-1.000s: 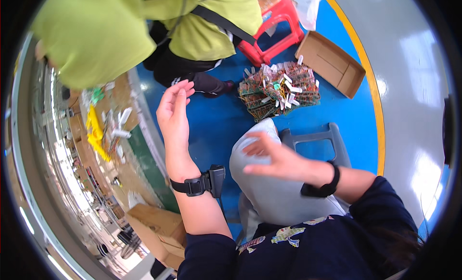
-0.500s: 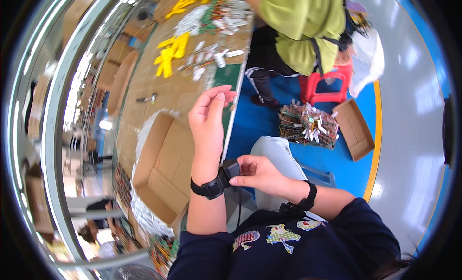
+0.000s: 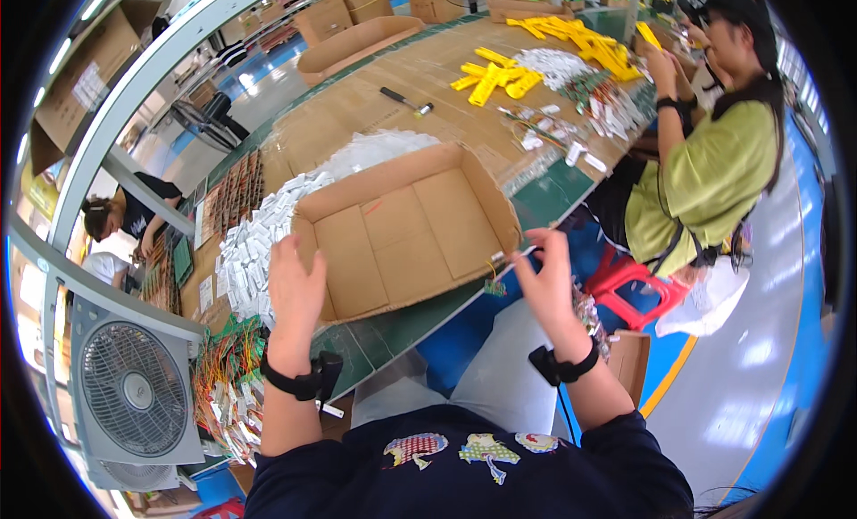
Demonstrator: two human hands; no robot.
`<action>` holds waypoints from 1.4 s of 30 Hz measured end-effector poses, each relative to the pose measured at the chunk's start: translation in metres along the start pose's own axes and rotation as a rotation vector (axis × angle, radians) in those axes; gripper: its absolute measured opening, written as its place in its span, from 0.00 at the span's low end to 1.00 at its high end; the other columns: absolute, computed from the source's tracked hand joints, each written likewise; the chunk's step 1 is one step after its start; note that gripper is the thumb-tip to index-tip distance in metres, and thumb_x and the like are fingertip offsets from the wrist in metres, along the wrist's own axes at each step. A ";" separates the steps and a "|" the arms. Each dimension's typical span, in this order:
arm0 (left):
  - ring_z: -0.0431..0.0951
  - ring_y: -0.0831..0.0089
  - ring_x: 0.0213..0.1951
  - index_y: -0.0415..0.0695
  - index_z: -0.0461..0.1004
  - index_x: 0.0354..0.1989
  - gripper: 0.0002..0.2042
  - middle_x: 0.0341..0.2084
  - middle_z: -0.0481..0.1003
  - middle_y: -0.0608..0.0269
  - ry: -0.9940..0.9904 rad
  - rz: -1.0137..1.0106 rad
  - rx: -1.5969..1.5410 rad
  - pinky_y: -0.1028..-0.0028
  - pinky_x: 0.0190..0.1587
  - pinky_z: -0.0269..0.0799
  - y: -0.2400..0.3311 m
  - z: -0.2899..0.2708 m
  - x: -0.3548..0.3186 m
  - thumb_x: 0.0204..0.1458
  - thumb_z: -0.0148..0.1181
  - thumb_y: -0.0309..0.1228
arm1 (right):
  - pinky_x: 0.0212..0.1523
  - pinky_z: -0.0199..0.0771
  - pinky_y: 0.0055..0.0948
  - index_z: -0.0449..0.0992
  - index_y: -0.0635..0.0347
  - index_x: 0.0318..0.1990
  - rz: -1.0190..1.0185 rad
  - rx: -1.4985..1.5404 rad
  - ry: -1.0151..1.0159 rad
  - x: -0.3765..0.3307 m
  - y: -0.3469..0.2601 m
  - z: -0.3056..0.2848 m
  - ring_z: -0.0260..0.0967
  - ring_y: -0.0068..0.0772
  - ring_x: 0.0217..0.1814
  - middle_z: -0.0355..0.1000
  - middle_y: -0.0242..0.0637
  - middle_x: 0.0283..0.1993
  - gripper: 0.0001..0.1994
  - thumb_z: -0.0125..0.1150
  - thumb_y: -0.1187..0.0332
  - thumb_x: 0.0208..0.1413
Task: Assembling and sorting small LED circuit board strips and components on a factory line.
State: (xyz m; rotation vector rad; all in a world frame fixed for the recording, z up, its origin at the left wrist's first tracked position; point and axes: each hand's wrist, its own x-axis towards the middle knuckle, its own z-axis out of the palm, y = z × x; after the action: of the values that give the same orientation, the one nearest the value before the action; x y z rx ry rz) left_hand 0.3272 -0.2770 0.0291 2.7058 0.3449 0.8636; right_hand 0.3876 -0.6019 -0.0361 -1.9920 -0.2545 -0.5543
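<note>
My left hand (image 3: 296,285) is open, its fingers spread beside the near left side of a shallow cardboard box (image 3: 344,284). Whether it touches the box I cannot tell. At the box's right corner, my right hand (image 3: 549,274) pinches a small wired circuit board (image 3: 495,287). Thin wires and a white piece show at its fingertips, and the green board hangs below the box's edge. Each wrist wears a black strap with a small block. The box stands on the table, and its visible inside is bare.
White plastic pieces (image 3: 248,256) lie heaped left of the box, with wired boards (image 3: 228,376) nearer me. A hammer (image 3: 406,101) and yellow parts (image 3: 500,77) lie farther back. A co-worker in a green shirt (image 3: 719,189) sits right. A fan (image 3: 134,390) stands left.
My right hand has left the strap on my left wrist and now holds a wired circuit board. My hands have moved apart. The view has turned, bringing the box to the middle.
</note>
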 end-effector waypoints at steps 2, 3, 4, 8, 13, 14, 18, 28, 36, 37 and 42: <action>0.71 0.49 0.36 0.36 0.66 0.42 0.16 0.33 0.70 0.46 -0.101 -0.166 0.121 0.58 0.39 0.67 -0.035 0.011 -0.010 0.47 0.57 0.32 | 0.45 0.65 0.34 0.64 0.67 0.45 0.074 -0.081 -0.075 0.024 0.023 0.005 0.64 0.43 0.42 0.64 0.48 0.41 0.18 0.60 0.71 0.47; 0.71 0.47 0.37 0.35 0.65 0.42 0.17 0.33 0.71 0.44 -0.259 -0.265 0.105 0.56 0.38 0.67 -0.044 0.017 -0.010 0.47 0.57 0.33 | 0.46 0.65 0.34 0.63 0.68 0.47 0.124 -0.106 -0.135 0.032 0.033 0.009 0.65 0.43 0.43 0.64 0.50 0.43 0.19 0.58 0.68 0.50; 0.71 0.47 0.37 0.35 0.65 0.42 0.17 0.33 0.71 0.44 -0.267 -0.267 0.101 0.56 0.38 0.67 -0.051 0.023 -0.011 0.47 0.57 0.33 | 0.46 0.65 0.34 0.63 0.68 0.47 0.129 -0.113 -0.138 0.039 0.034 0.018 0.65 0.43 0.43 0.64 0.50 0.43 0.19 0.58 0.68 0.50; 0.71 0.43 0.38 0.34 0.64 0.41 0.17 0.33 0.72 0.38 -0.418 -0.390 0.018 0.55 0.39 0.66 -0.050 0.036 -0.014 0.48 0.55 0.32 | 0.48 0.65 0.30 0.58 0.68 0.51 0.528 0.276 -0.365 0.022 0.038 0.018 0.65 0.36 0.45 0.64 0.48 0.46 0.22 0.53 0.63 0.56; 0.72 0.41 0.38 0.30 0.60 0.47 0.21 0.35 0.71 0.35 -0.413 -0.402 -0.032 0.55 0.40 0.67 -0.050 0.039 -0.009 0.48 0.54 0.31 | 0.51 0.65 0.32 0.57 0.64 0.53 0.675 0.183 -0.540 -0.021 0.031 -0.003 0.62 0.34 0.54 0.62 0.44 0.52 0.26 0.60 0.61 0.52; 0.72 0.40 0.38 0.30 0.58 0.48 0.22 0.35 0.71 0.34 -0.457 -0.396 -0.030 0.55 0.40 0.67 -0.056 0.042 -0.011 0.48 0.54 0.31 | 0.51 0.66 0.33 0.58 0.64 0.53 0.744 0.204 -0.623 -0.024 0.025 -0.002 0.63 0.35 0.54 0.62 0.45 0.53 0.28 0.62 0.60 0.50; 0.72 0.41 0.38 0.33 0.56 0.48 0.22 0.35 0.71 0.36 -0.644 -0.457 -0.064 0.54 0.39 0.67 -0.045 0.031 0.008 0.48 0.53 0.32 | 0.50 0.67 0.30 0.67 0.64 0.48 0.821 0.351 -0.847 -0.021 0.047 0.009 0.66 0.32 0.50 0.69 0.41 0.48 0.21 0.62 0.63 0.50; 0.73 0.48 0.36 0.38 0.63 0.44 0.19 0.33 0.73 0.45 -0.912 -0.419 -0.025 0.57 0.38 0.68 -0.059 0.005 0.002 0.45 0.54 0.33 | 0.46 0.66 0.33 0.71 0.61 0.44 1.222 0.120 -0.759 -0.002 0.015 0.027 0.64 0.27 0.49 0.72 0.39 0.41 0.23 0.62 0.53 0.47; 0.74 0.50 0.38 0.42 0.66 0.44 0.20 0.33 0.74 0.47 -1.026 -0.418 -0.138 0.59 0.38 0.68 -0.084 -0.001 0.014 0.47 0.56 0.41 | 0.50 0.67 0.31 0.71 0.67 0.44 0.967 0.704 -0.812 0.096 -0.056 -0.059 0.70 0.32 0.47 0.72 0.43 0.44 0.15 0.42 0.64 0.63; 0.75 0.50 0.37 0.42 0.67 0.43 0.20 0.32 0.74 0.47 -1.040 -0.431 -0.133 0.60 0.38 0.68 -0.086 0.001 0.014 0.47 0.55 0.43 | 0.51 0.66 0.31 0.70 0.68 0.46 0.948 0.731 -0.757 0.112 -0.073 -0.072 0.69 0.33 0.48 0.72 0.44 0.45 0.16 0.40 0.64 0.63; 0.76 0.51 0.34 0.40 0.68 0.38 0.17 0.28 0.75 0.49 -1.105 -0.403 -0.059 0.60 0.36 0.69 -0.077 0.005 0.033 0.48 0.54 0.42 | 0.58 0.57 0.31 0.66 0.67 0.54 1.110 0.866 -0.620 0.127 -0.077 -0.118 0.65 0.34 0.56 0.68 0.45 0.52 0.22 0.38 0.58 0.63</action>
State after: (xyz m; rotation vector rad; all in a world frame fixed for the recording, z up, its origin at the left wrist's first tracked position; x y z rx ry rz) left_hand 0.3457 -0.1955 0.0169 2.4572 0.5310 -0.7114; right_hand 0.4348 -0.6768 0.1312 -1.1113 0.2324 0.7823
